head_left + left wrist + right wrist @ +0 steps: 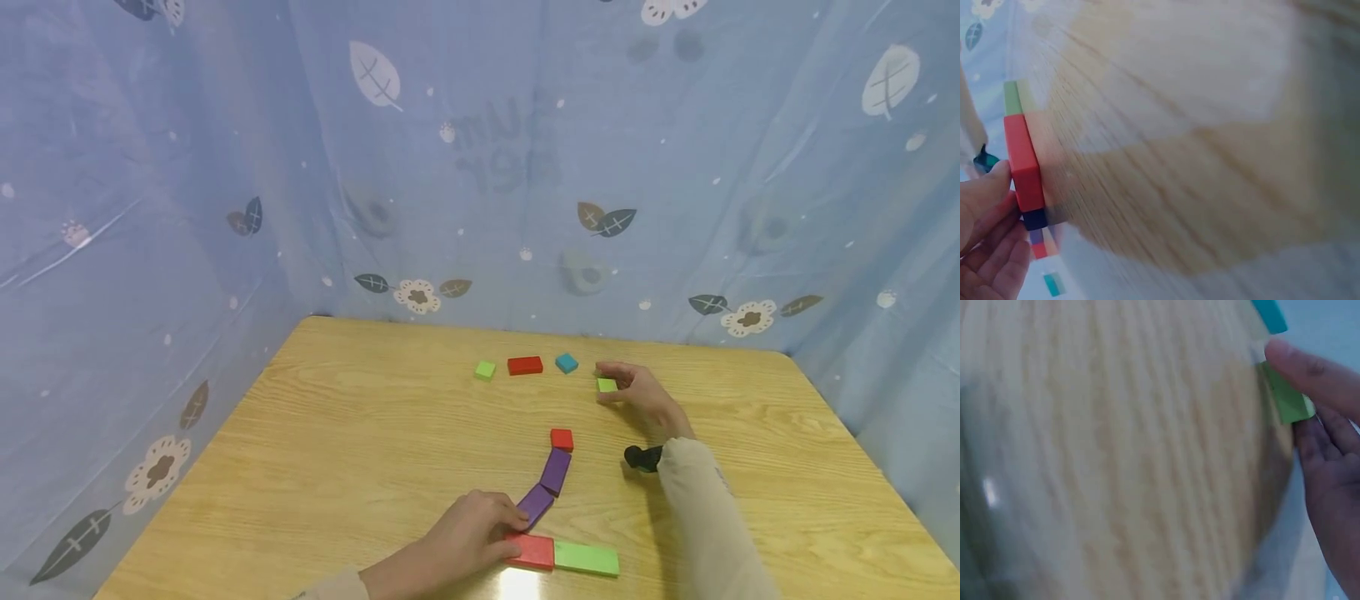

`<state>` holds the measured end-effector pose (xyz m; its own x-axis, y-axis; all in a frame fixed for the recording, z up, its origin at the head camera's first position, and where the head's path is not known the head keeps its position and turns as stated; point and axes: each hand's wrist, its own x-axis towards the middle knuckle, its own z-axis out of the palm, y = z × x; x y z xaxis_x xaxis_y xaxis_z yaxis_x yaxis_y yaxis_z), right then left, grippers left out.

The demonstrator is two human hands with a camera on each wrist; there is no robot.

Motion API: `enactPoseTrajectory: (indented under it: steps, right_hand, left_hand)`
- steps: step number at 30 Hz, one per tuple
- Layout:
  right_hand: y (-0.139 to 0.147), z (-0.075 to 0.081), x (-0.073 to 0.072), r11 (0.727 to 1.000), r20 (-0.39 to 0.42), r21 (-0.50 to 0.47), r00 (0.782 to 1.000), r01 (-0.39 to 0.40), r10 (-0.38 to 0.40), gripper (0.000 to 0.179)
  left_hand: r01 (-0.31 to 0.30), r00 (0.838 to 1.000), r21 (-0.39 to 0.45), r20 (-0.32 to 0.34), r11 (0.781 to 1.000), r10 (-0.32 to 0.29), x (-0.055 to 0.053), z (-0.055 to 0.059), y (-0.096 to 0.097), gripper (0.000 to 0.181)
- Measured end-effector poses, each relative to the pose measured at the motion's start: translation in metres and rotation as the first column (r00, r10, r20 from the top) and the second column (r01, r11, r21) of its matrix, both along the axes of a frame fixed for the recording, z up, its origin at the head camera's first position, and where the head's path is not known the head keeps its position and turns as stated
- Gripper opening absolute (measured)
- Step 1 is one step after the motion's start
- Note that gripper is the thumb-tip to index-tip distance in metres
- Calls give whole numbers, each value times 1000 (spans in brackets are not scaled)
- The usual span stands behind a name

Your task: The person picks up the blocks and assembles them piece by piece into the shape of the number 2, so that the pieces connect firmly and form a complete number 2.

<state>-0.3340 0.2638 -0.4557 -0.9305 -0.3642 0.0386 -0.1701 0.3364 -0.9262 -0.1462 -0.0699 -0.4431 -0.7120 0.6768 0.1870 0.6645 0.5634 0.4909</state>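
Observation:
My right hand is at the far right of the table, with a small lime-green block between thumb and fingers. The right wrist view shows the thumb on one side of this green block and fingers on the other. Near the front, my left hand has its thumb and fingers about the left end of a red block. Its index fingertip meets the near end of a purple block. Another purple block and a small red block continue the curved row. A long green block adjoins the red one.
Along the back lie a small green block, a red block and a small blue block. A black device is at the right wrist. Blue patterned curtain surrounds the wooden table.

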Motion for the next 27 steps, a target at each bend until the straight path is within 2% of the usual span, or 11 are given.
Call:
enactPoseTrajectory:
  steps: [4,6,12,20,27]
  right_hand:
    - [-1,-2,3,997,-44,30,997,66,-64,50]
    - [0,-2,3,994,-34,37,994,107,-106,47]
    - [1,6,1,983,-8,16,983,182,-182,50]
    - [-3,10,0,978,-76,-37,975,205,-207,49]
    - [-9,13,3,978,-109,-86,974,188,-196,49]
  left_hand:
    - [9,1000,10,-10,1000,-9,0,-1,-1,26]
    - [12,1000,10,-12,1000,-12,0,-1,-1,26]
    - [18,1000,10,-24,1000,-18,-1,-2,-1,26]
    - [5,1000,-13,-18,1000,-5,-1,1,0,26]
    - [5,1000,-1,-2,1000,-5,0,1,0,26]
